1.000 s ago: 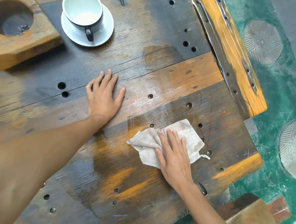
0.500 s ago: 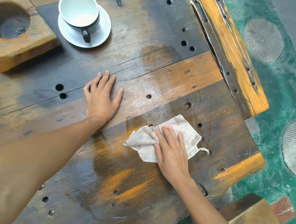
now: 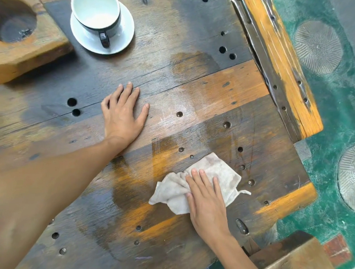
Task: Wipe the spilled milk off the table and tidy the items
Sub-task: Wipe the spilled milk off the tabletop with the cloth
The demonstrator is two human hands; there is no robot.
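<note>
A crumpled grey cloth [image 3: 216, 169] lies on the worn wooden table [image 3: 175, 80], right of centre and near me. My right hand [image 3: 206, 199] presses flat on the cloth, fingers together, covering its near half. My left hand [image 3: 122, 115] rests palm down on the bare boards at the centre and holds nothing. A pale, milky smear [image 3: 172, 105] shows on the wood just right of that hand. Left of the cloth a dark wet patch [image 3: 128, 191] shines. A white cup with a dark handle [image 3: 96, 8] stands upright on a white saucer [image 3: 124, 39] at the far left.
A thick wooden block with a round hollow [image 3: 22, 50] sits at the far left corner. An orange wooden beam with a metal strip [image 3: 278, 67] runs along the table's right side. Green floor [image 3: 337, 126] lies beyond. A wooden seat [image 3: 299, 264] stands at the near right.
My right hand has slid the cloth a little away and then back toward me over the boards. My left hand has stayed flat in place.
</note>
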